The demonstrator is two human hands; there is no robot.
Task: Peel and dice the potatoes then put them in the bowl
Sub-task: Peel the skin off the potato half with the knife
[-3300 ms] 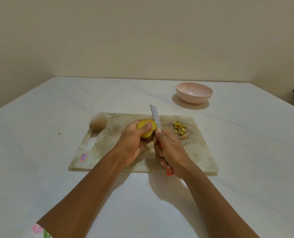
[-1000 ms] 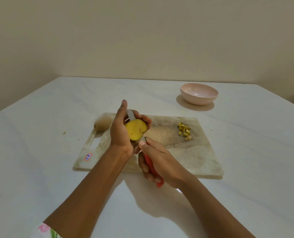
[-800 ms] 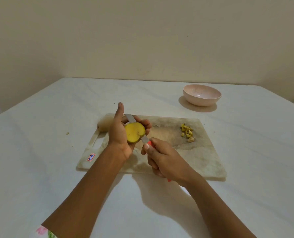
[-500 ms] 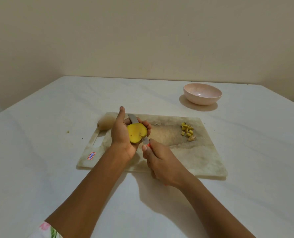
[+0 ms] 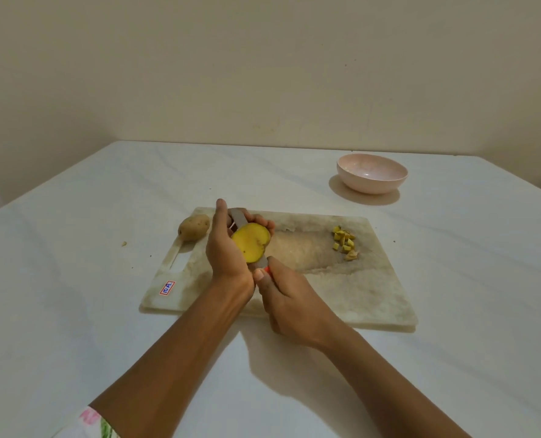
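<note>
A person's left hand cupped a cut potato above the left part of the cutting board, fingers curled behind it and the forefinger held straight up. The right hand was wrapped around the red handle of a knife, its blade running behind the potato, between the potato and the left fingers. The potato looked firm and light, its yellow cut face likely wet and slippery, so the skin side probably offered the surer hold. With the blade so close to the fingers, a slip looked like the main hazard. A small heap of diced pieces lay near the board's far right corner, and a whole potato sat at its far left edge. The bowl stood well apart beyond the board, with open worktop on every side.
</note>
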